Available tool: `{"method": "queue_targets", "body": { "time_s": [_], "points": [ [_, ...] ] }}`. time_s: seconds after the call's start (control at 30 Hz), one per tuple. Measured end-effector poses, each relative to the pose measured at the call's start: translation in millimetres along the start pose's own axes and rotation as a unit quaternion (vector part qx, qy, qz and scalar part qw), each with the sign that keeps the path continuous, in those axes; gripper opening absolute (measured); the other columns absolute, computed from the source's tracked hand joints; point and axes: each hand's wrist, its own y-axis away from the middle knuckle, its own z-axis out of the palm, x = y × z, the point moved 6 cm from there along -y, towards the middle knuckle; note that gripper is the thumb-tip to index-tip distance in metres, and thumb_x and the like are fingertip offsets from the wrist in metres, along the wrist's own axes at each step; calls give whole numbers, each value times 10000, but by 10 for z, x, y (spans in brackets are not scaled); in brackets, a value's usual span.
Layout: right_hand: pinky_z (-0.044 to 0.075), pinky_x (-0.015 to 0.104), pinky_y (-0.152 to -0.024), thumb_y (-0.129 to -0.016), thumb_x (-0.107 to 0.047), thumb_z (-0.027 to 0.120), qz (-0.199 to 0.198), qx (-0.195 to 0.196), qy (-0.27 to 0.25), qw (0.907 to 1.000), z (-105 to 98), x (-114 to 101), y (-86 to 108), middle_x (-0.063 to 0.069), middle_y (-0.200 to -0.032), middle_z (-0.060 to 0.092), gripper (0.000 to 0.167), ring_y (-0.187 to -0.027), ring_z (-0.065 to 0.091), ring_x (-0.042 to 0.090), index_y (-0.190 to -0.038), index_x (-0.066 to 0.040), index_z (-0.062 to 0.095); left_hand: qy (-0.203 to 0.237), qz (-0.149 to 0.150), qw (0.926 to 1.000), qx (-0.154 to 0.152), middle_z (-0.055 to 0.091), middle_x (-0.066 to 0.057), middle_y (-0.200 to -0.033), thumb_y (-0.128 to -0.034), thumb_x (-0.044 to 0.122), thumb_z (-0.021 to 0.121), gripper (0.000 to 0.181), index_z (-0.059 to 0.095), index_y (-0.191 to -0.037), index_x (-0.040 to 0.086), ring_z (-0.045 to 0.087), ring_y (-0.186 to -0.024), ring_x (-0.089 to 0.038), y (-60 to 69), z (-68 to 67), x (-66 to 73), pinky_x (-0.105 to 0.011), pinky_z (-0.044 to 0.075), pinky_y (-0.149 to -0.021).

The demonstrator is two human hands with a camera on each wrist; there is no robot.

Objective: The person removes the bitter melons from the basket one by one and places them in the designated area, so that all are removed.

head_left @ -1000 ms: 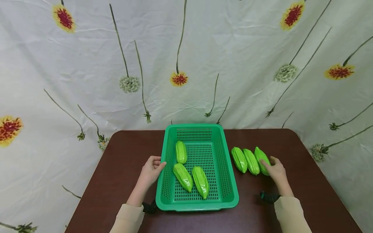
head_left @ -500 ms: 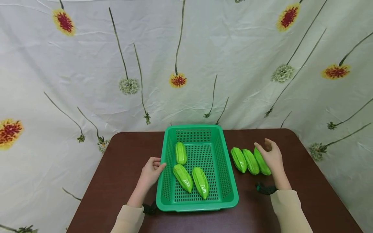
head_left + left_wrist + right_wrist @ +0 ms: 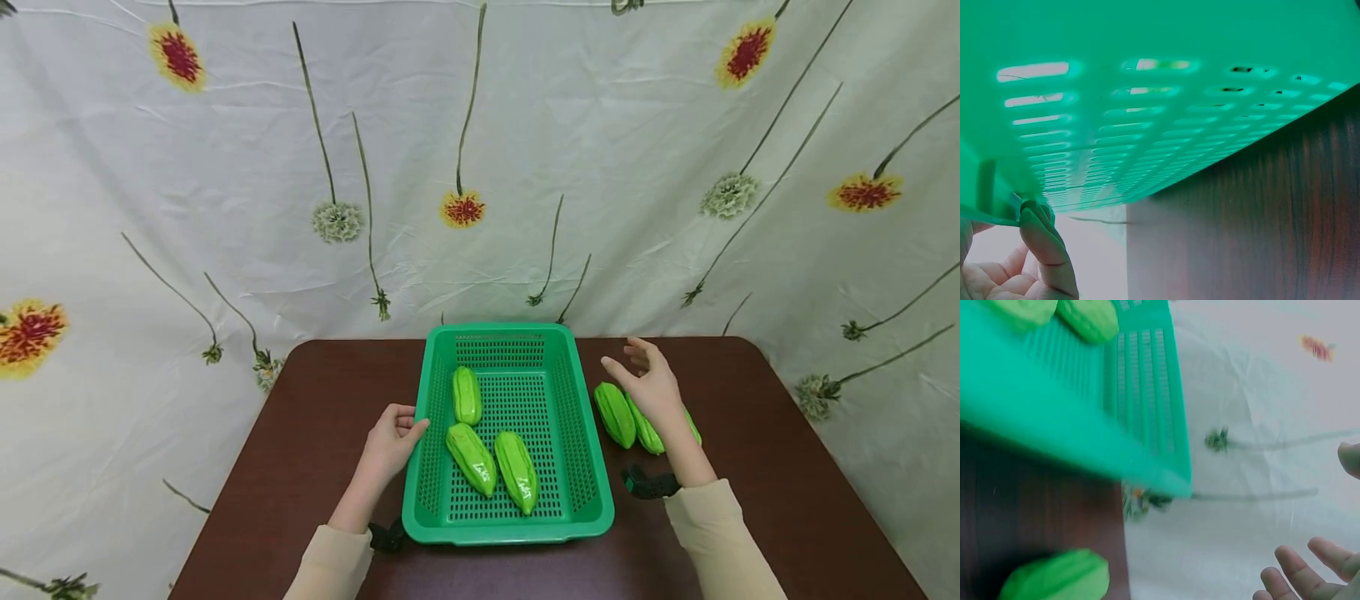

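My left hand (image 3: 390, 442) pinches the left rim of a green plastic basket (image 3: 508, 533); in the left wrist view a finger (image 3: 1047, 247) hooks over the rim beside the slotted wall. Inside the basket lie three bright green ridged gourds, one at the back (image 3: 467, 396) and two nearer the front. Right of the basket, three similar gourds lie side by side: the left gourd (image 3: 615, 415) shows fully, while my right hand and wrist partly cover the others. Holding nothing, my right hand (image 3: 651, 385) hovers above them, thumb and fingers spread apart.
The dark brown wooden table (image 3: 322, 392) has rounded back corners. Behind and around it hangs a pale cloth (image 3: 405, 150) printed with flowers and stems. A black strap (image 3: 652, 483) is on the right wrist, and another strap (image 3: 386, 536) is on the left.
My right hand has let go of the rightmost gourd, risen, and moved left over the row towards the basket. That gourd stays on the table. The left hand keeps its place on the rim.
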Motion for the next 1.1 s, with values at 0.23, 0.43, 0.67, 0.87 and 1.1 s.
{"method": "queue_targets", "body": {
  "time_s": [0.23, 0.43, 0.67, 0.87, 1.1],
  "points": [
    [342, 510, -1116, -953, -342, 656, -479, -249, 87, 9985, 317, -263, 33, 179, -1471, 433, 688, -1374, 387, 337, -1501, -60, 350, 22, -80, 10000, -20, 603, -179, -1063, -973, 182, 632, 362, 538, -1250, -31, 628, -927, -263, -2, 6, -26, -353, 518, -724],
    [369, 505, -1103, -923, -345, 695, -629, -563, 307, 9960, 591, -411, 87, 158, -1451, 458, 707, -1355, 415, 337, -1496, -81, 376, 40, -62, 10000, -3, 600, -177, -1053, -971, 172, 635, 348, 540, -1237, -32, 623, -920, -259, 3, -5, -22, -357, 516, -730],
    [436, 554, -1009, -889, -379, 727, -566, -1016, 683, 9909, 893, -412, 124, 141, -1424, 498, 737, -1323, 462, 347, -1488, -95, 407, 31, -17, 10000, 27, 602, -181, -1048, -968, 163, 638, 343, 540, -1229, -37, 630, -922, -266, -1, -13, -15, -361, 519, -731],
    [447, 552, -998, -881, -357, 740, -624, -1285, 774, 9867, 1066, -389, 145, 157, -1407, 506, 738, -1311, 471, 369, -1478, -67, 416, 25, -33, 10000, 41, 605, -188, -1058, -968, 164, 637, 345, 542, -1233, -35, 634, -932, -278, -8, -2, -20, -375, 527, -729],
    [466, 536, -972, -848, -377, 774, -561, -1615, 1071, 9794, 1261, -345, 163, 168, -1402, 498, 738, -1288, 488, 359, -1434, -58, 461, 76, -74, 9999, 46, 606, -184, -1054, -967, 167, 639, 341, 546, -1229, -30, 633, -924, -273, -6, 5, -24, -375, 528, -724]
  ]
}}
